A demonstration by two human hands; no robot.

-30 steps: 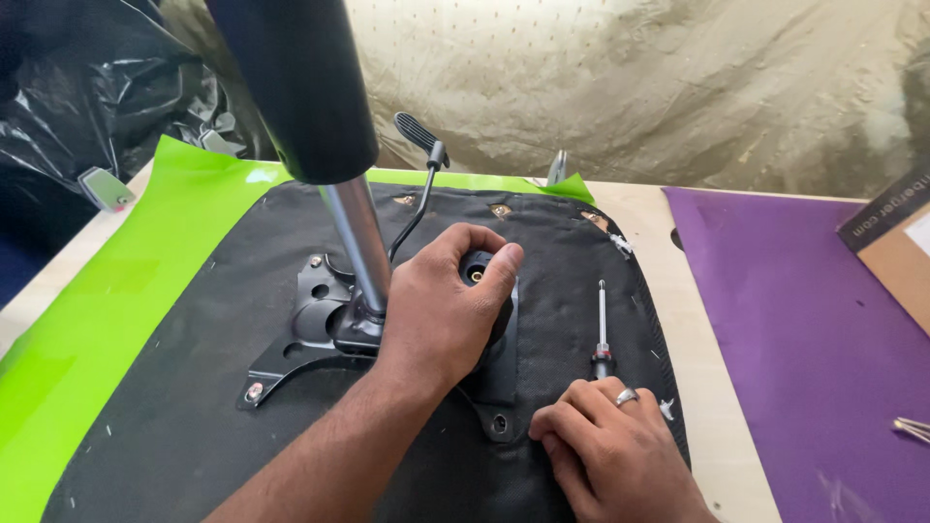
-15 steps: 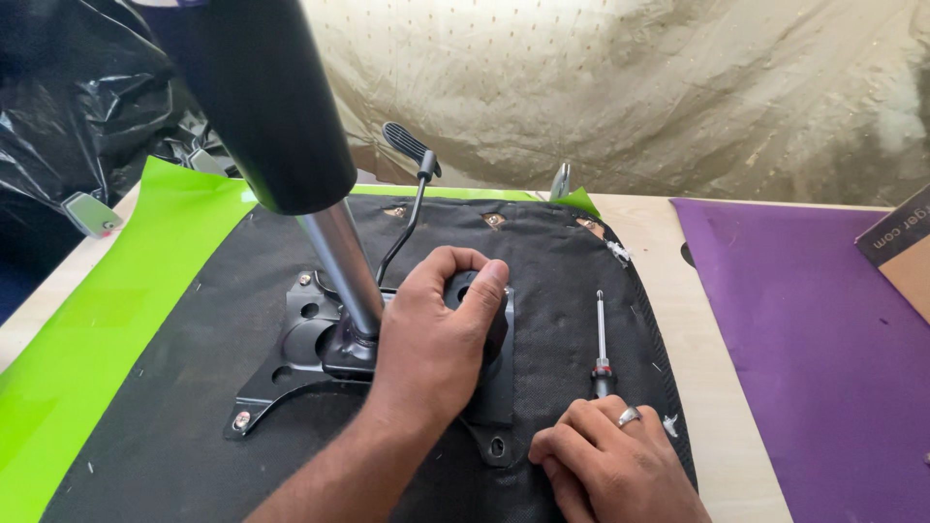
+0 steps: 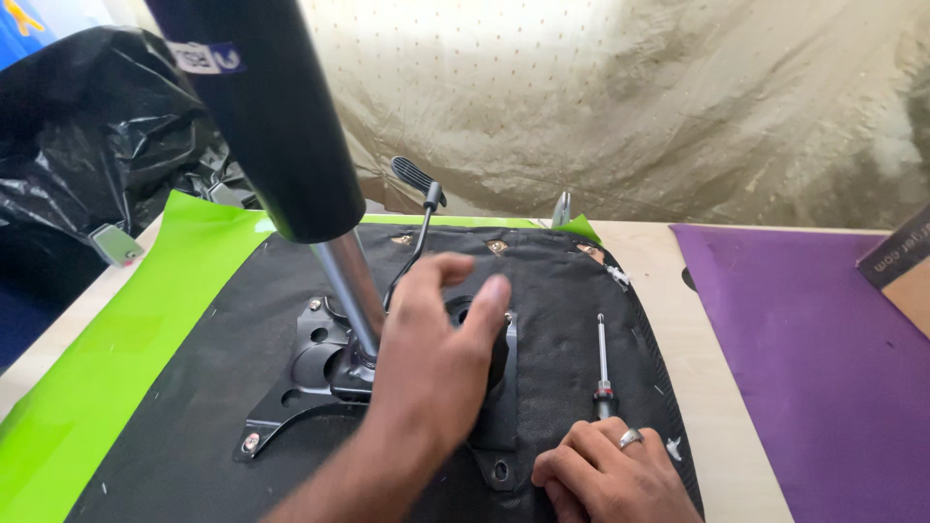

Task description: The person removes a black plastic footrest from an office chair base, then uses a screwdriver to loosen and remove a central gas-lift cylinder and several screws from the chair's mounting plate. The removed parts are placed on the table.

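An upturned chair seat point(image 3: 194, 407), black underneath with a bright green edge, lies on the table. A black metal mechanism plate point(image 3: 300, 378) is bolted to it, and a chrome and black gas cylinder point(image 3: 281, 126) rises from the plate. My left hand point(image 3: 426, 378) is cupped around a round black knob point(image 3: 472, 312) on the plate's right side, thumb on its right. My right hand point(image 3: 610, 475) rests curled on the seat at the lower right, a ring on one finger. Its fingers cover the handle of a screwdriver point(image 3: 602, 353) lying on the fabric.
A black lever point(image 3: 418, 184) sticks up behind the plate. A purple mat point(image 3: 804, 358) covers the table point(image 3: 717, 426) on the right, with a cardboard box corner point(image 3: 896, 266) on it. Black plastic bags point(image 3: 87, 203) are piled at the left. A beige sheet point(image 3: 630, 107) hangs behind.
My left hand has turned on the knob and its fingers have loosened slightly. My right hand sits lower in view, still at the screwdriver's handle. The view has shifted a little.
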